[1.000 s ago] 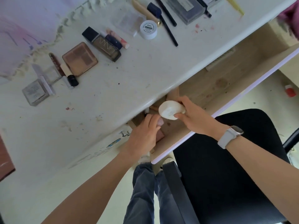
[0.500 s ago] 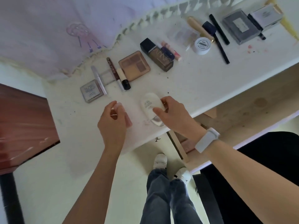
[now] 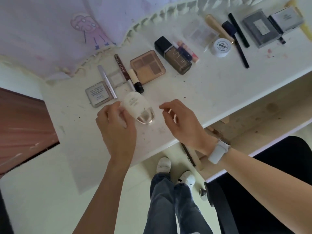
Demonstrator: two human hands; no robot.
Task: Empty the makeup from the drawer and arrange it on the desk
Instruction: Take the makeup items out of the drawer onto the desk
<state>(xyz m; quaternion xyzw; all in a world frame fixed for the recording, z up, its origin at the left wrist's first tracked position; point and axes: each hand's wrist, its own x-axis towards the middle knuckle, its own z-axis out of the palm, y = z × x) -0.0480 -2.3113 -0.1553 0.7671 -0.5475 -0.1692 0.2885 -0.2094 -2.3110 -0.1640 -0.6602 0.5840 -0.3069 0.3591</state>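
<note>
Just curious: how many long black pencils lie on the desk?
2, at the desk's far right: one pencil beside the grey box, another right of the white jar. More may be hidden.

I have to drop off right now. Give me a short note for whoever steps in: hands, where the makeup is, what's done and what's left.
Left hand: fingers curled beside the white bottle; whether it holds anything cannot be told.
Right hand: relaxed above the desk, holding nothing.
Done: the white bottle lies on the desk below the palette, with the brown bottle, white jar and other makeup laid out along the desk.
Left: the drawer is open; its visible part looks bare, the rest is hidden, so check it.
</note>
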